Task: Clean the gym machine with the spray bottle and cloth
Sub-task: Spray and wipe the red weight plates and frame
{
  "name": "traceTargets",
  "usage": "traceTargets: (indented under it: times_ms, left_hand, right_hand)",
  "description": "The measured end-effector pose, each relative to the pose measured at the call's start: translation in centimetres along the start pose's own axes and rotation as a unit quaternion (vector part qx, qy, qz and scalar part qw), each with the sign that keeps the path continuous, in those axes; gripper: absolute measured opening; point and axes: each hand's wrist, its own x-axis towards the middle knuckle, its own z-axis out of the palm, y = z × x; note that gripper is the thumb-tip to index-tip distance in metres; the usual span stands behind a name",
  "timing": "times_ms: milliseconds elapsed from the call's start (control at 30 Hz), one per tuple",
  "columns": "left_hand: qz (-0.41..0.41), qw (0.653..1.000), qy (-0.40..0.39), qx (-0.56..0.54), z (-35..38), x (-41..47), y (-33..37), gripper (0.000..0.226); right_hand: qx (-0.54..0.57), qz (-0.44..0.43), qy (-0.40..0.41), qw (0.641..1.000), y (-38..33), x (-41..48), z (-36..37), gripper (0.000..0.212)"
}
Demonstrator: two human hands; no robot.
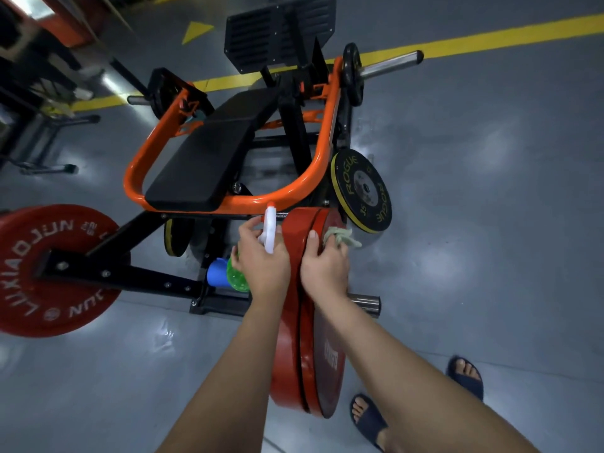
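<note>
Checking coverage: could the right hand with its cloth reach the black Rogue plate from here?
Probably yes: the right hand holds the cloth on the red plates, and the Rogue plate stands just beyond with nothing between.

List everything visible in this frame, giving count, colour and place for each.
spray bottle: one, white head and green body, in the left hand
cloth: one, pale green, on the centre red plates
red plates: three, two together at centre, one at left
black plates: four, two yellow-rimmed low down, two on the far bars
orange bar: one, looping round the pad
black pad: one, centre
blue object: one, low beside the bottle, kind unclear
floor: grey, yellow line across the far side
sandals: two, dark blue, bottom right
left hand: grips the spray bottle
right hand: holds the cloth against the plates
</note>
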Motion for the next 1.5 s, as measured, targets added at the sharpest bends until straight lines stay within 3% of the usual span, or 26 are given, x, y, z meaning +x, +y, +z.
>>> traceTargets:
  times_ms: [167,233,333,433,533,667,800,900,967,1067,1167,1367,1433,1500]
  left_hand:
    - [0.016,0.999,0.019,0.024,0.0,-0.6,-1.1,0.026]
    - [0.023,0.999,0.016,0.035,0.1,-0.9,-1.8,0.026]
    - [0.045,0.998,0.018,0.049,0.0,-1.3,-2.6,0.029]
    - [0.061,0.996,0.028,0.052,-0.2,-1.8,-2.8,0.028]
    - [0.083,0.995,0.022,0.056,-0.6,-2.1,-3.1,0.030]
    - [0.088,0.994,0.024,0.065,-0.6,-2.4,-2.9,0.034]
    - [0.108,0.988,0.026,0.104,-0.8,-3.0,-3.1,0.043]
    - [0.094,0.991,0.030,0.093,-1.3,-3.6,-3.2,0.043]
    - [0.084,0.992,0.036,0.085,-1.6,-3.9,-3.2,0.042]
    - [0.076,0.993,0.041,0.076,-1.7,-4.3,-3.2,0.040]
    - [0.069,0.994,0.041,0.077,-1.8,-4.2,-3.3,0.042]
    - [0.069,0.993,0.027,0.087,-1.4,-3.7,-3.3,0.042]
    - [0.069,0.993,0.028,0.093,-1.4,-3.6,-3.2,0.041]
    - [0.062,0.993,0.029,0.096,-1.3,-3.6,-3.0,0.042]
  right_hand:
    - [-0.013,0.140,-0.075,0.987,-3.4,7.1,-0.3,0.065]
    - [0.055,0.169,-0.104,0.979,-3.2,9.1,-1.1,0.062]
    - [0.153,0.129,-0.112,0.973,0.7,7.8,-2.1,0.054]
    - [0.127,0.063,-0.066,0.988,7.4,-0.2,-0.7,0.049]
    - [0.140,0.037,-0.064,0.987,11.4,-8.7,-0.1,0.031]
    - [0.139,0.074,-0.034,0.987,8.8,-5.7,-0.9,0.042]
    - [0.218,-0.021,-0.011,0.976,1.6,-1.5,-3.3,0.035]
    - [0.163,-0.091,-0.018,0.982,3.2,-2.3,-2.6,0.029]
    - [0.118,-0.052,-0.029,0.991,7.5,-5.0,-1.0,0.031]
    - [0.125,0.080,-0.050,0.988,12.2,-9.5,0.1,0.036]
    - [0.090,0.119,-0.051,0.988,11.6,-8.2,0.8,0.040]
    - [0.184,-0.033,-0.023,0.982,2.8,-2.7,-2.9,0.032]
    - [0.170,-0.069,-0.025,0.983,4.3,-2.7,-2.8,0.033]
    - [0.137,-0.030,-0.054,0.989,8.7,-3.8,-1.5,0.037]
